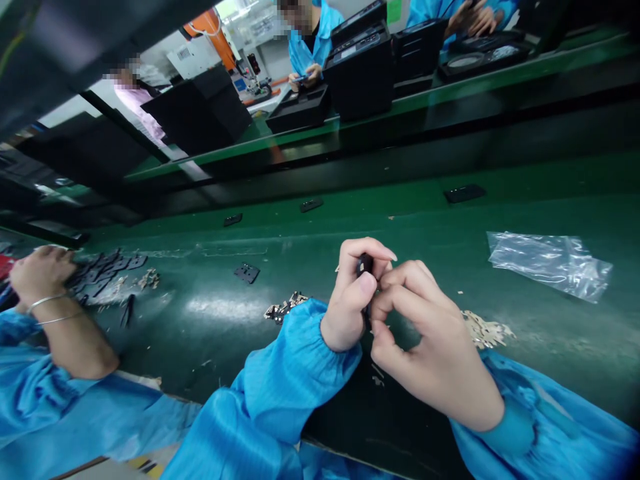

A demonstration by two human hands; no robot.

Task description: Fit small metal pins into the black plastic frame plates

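From where I sit at the feed, the far left of the green counter [425,227] belongs to a co-worker: I see that person's hand [43,272] with two thin bracelets [47,302] on the wrist, beside a heap of flat black plates [103,272]. Just right of the heap I have a scatter of pale little pieces [149,279] and a slim black tool [128,310]. Farther back, a person in pink [140,107] stands by a large black panel [200,110]. Next along I find a lone black plate with holes [247,273], a smaller dark plate [233,219] behind it, and a pile of small metal parts [283,308] close to my left sleeve [280,373].

My left hand [353,293] is closed around a narrow black part [365,265], thumb against its near side, holding it above the counter at about the middle of my view. Behind it lies another small black plate [311,205]; a seated person in blue [315,40] is beyond. My right hand [433,333] comes in from the other side, fingers bent and tips drawn in against the part; I cannot tell whether they grip it. Just past that hand are thin beige pieces [485,330]. Farthest right, a black rectangular plate [465,193] lies toward the back, and a clear plastic bag [550,263] lies flat.
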